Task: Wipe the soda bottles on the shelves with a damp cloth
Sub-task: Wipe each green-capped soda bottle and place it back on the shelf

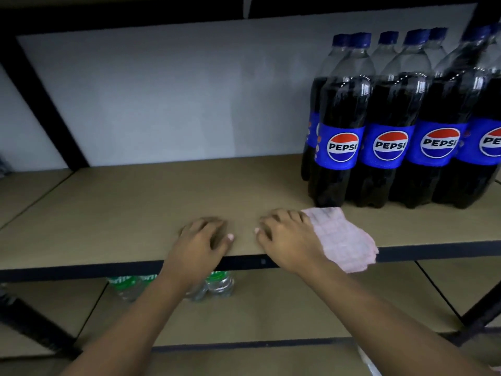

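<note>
Looks down onto a tan shelf board (135,207) in a dark metal rack. Finds the soda bottles (390,126) clustered at the far right, upright and touching, in at least two rows, with dark cola inside, blue caps and blue labels. Shows the left hand (200,240) near the front edge, fingers bent and slightly spread, tips down on the board, holding nothing. Shows the right hand (287,237) just beside it, fingers likewise bent onto the board, outer edge touching a pink cloth (341,237) draped over the near edge, just in front of the nearest bottle; cannot tell whether pinned or gripped. Glimpses green-labelled clear bottles (219,283) on the shelf below. Judges the full bottles heavy, smooth-walled plastic, probably slick once damp, and tall enough to topple neighbours. Suggests steadying by the cap or neck while wrapping the soft, limp cloth around the body.
</note>
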Tool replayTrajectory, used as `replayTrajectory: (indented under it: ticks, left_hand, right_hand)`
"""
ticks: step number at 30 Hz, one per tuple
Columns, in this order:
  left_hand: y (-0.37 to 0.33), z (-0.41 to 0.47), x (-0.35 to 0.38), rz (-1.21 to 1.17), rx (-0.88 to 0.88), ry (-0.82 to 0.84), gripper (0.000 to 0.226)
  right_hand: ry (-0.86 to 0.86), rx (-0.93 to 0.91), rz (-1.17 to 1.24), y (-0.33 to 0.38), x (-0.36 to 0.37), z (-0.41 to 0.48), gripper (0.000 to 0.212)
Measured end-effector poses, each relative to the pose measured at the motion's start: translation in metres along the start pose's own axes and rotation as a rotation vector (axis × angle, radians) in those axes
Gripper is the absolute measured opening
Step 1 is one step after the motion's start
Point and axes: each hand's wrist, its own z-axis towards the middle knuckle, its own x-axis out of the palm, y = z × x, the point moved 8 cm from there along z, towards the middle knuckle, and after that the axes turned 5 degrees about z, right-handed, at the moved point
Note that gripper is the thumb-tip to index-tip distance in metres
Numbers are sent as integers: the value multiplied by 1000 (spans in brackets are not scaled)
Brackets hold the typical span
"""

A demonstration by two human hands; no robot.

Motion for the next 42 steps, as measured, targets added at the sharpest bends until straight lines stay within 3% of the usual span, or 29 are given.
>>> replayTrajectory:
  ticks: [2, 8, 12, 16, 19, 22, 26, 30, 34, 38, 42]
  left_hand:
    - [6, -6, 1, 78, 21, -21, 79]
    - [5, -9, 4, 135, 32, -25, 81]
    - [5, -12, 5, 160, 39, -40, 75]
    - [0, -15, 3, 127, 8, -17, 74]
    - [-16, -28, -1, -13, 8, -76, 68]
    - [-47, -57, -1, -131, 109, -244, 48]
    - [-76, -102, 29, -112, 239, -389, 30]
    - [-43, -115, 96, -90, 160, -264, 30]
    - [-1, -110, 171, -77, 37, -67, 44]
    - [27, -90, 251, -133, -32, 21, 52]
    - [52, -65, 336, -176, -78, 88, 40]
  right_hand:
    - [21, 3, 9, -1, 1, 1, 65]
    - [58, -29, 32, -3, -18, -5, 37]
    - [-12, 117, -115, -38, -44, -21, 43]
    - [93, 243, -101, -73, -44, -40, 44]
    - [-36, 169, -98, -77, -47, -45, 35]
    - [-220, 49, -12, -68, -50, -70, 28]
    - [-397, -140, 149, -34, -45, -129, 34]
    - [-366, -209, 225, -39, 14, -168, 32]
    - [-230, -50, 210, -88, 106, -163, 35]
    - [-132, 50, 150, -130, 193, -140, 45]
    - [-13, 127, 55, -167, 274, -119, 35]
